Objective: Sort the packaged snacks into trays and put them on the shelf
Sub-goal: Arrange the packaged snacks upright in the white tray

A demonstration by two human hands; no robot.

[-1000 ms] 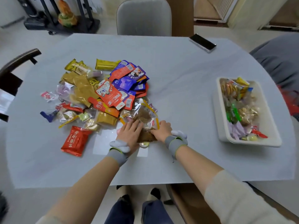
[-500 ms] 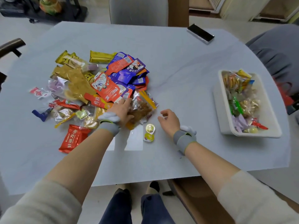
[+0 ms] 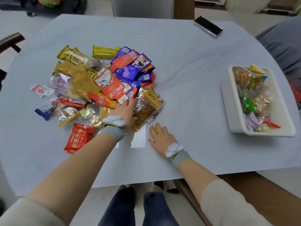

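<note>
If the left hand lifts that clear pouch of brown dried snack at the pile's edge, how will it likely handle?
The clear pouch looks like thin glossy film, so it will probably flex and may slip under the left hand, whose fingers lie across it. Its brown contents bunch at one end, so it will likely sag there. It overlaps neighbouring packets, which may shift.

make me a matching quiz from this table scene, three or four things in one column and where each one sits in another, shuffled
Things:
1. black smartphone
2. white rectangular plastic tray
3. red Orion snack packet
4. small yellow jelly cup

Places:
A. under the right hand
B. far edge of the table
C. near-left end of the snack pile
D. right side of the table, partly filled with snacks

Pairs: 1-B, 2-D, 3-C, 4-A
</note>
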